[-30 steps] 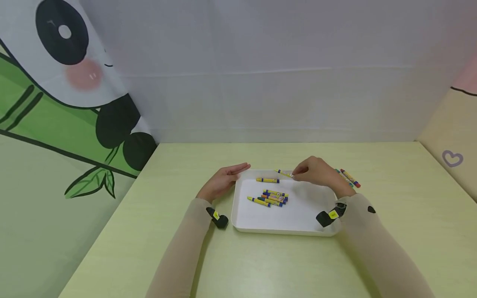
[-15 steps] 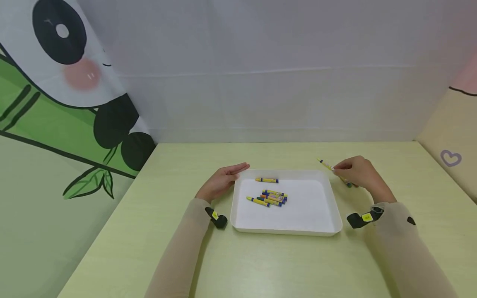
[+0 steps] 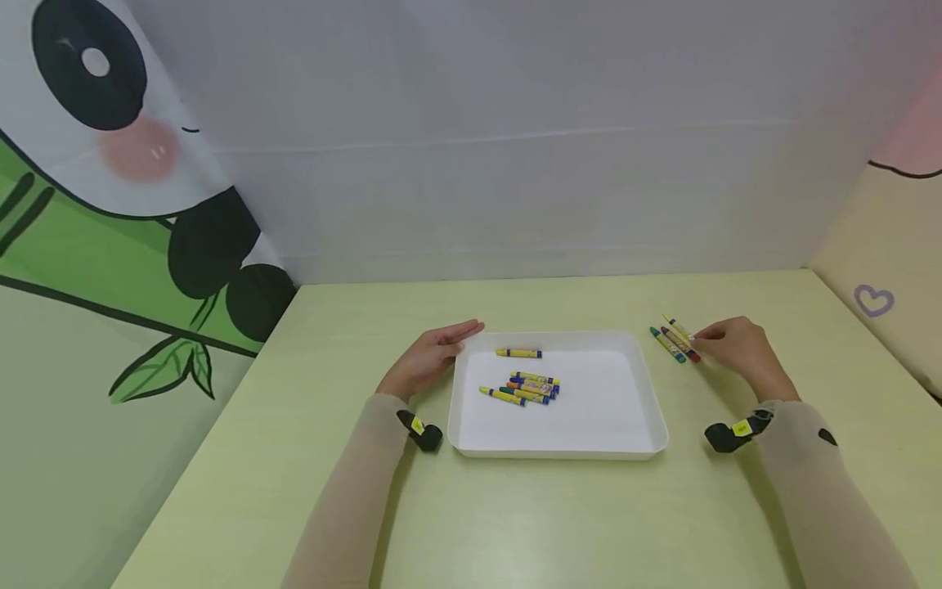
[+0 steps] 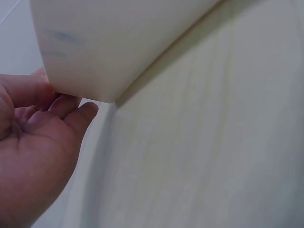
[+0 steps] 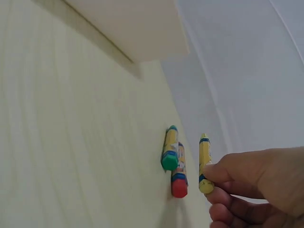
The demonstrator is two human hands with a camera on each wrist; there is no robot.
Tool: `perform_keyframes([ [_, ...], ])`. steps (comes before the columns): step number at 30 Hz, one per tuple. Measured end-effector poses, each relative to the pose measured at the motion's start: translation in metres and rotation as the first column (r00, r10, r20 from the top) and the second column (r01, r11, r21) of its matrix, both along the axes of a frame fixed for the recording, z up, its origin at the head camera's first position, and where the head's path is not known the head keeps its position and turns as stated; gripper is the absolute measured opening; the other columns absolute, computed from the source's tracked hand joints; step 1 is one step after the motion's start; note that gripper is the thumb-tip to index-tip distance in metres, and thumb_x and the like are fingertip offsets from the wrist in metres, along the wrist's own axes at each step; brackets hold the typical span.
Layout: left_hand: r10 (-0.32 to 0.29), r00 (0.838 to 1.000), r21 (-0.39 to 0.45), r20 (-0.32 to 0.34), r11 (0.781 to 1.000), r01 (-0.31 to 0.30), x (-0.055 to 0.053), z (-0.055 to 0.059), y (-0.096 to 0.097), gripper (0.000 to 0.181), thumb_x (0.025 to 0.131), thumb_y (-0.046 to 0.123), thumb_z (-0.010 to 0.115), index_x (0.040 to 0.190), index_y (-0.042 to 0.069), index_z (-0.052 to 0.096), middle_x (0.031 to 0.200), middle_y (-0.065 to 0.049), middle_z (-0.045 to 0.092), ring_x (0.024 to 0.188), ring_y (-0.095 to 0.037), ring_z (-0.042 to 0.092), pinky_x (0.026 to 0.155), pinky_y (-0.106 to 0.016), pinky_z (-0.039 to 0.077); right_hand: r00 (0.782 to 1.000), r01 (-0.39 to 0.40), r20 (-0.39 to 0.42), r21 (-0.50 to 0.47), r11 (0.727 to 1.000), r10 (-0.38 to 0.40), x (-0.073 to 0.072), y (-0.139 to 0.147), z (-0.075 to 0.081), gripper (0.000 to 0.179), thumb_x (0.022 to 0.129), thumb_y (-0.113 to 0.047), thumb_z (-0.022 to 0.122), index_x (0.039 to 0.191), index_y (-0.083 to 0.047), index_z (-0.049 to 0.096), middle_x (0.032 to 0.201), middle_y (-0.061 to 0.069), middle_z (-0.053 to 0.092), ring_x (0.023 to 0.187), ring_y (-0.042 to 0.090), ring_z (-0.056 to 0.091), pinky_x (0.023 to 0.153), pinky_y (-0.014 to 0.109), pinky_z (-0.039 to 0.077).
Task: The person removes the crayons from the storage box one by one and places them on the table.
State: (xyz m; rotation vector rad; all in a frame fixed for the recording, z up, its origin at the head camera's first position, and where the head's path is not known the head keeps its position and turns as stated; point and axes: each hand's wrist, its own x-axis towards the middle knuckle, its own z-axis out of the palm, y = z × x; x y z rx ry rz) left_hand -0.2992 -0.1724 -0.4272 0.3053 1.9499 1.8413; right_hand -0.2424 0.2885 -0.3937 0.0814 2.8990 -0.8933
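Observation:
In the head view, my left hand (image 3: pixel 423 360) rests at the far left corner of the white tray (image 3: pixel 589 455), its upper fingers extended past the rim. The left wrist view has that hand (image 4: pixel 42 128) touching the tray's corner (image 4: pixel 90 52). To the right of the tray, my right hand (image 3: pixel 743 348) pinches a yellow crayon (image 3: pixel 677 329) between thumb and fingers. The right wrist view shows this crayon (image 5: pixel 204 156) beside a green crayon (image 5: pixel 170 147) and a red crayon (image 5: pixel 179 183), both lying on the table.
Inside the tray, one yellow-wrapped crayon (image 3: pixel 519 353) lies alone near the far side. Several more crayons (image 3: pixel 533 390) are bunched left of the tray's middle. A pale cloth wall (image 3: pixel 471 204) stands behind the table (image 3: pixel 515 523), with printed side panels (image 3: pixel 876 245).
My right hand has carried the yellow crayon from over the tray's far rim rightward to beside the green and red crayons. My left hand stays at the tray corner; the view shifts slightly.

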Motion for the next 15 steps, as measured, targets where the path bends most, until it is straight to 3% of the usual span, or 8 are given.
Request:
perform_keyframes([
  [5,-0.004,1.000,0.018,0.008,1.000,0.004,-0.002,-0.001,0.000,0.047,0.102,-0.001,0.036,0.147,0.010,0.040,0.153,-0.003,0.040,0.144,-0.017,0.031,0.117,-0.039,0.029,0.999,0.025,0.032,0.004,1.000,-0.025,0.002,0.011,-0.010,0.042,0.092,-0.027,0.058,0.113,0.010,0.064,0.118,0.033,0.060,0.109,0.049,0.052,0.086,0.057,0.046],
  [15,-0.002,1.000,0.005,0.014,1.000,0.002,-0.003,-0.002,0.000,0.047,0.102,-0.001,0.036,0.147,0.010,0.040,0.152,-0.001,0.040,0.144,-0.016,0.030,0.117,-0.038,0.028,0.999,0.019,0.043,0.024,1.000,-0.020,0.003,0.014,-0.011,0.042,0.091,-0.027,0.060,0.113,0.009,0.065,0.120,0.033,0.059,0.109,0.049,0.052,0.087,0.058,0.045],
])
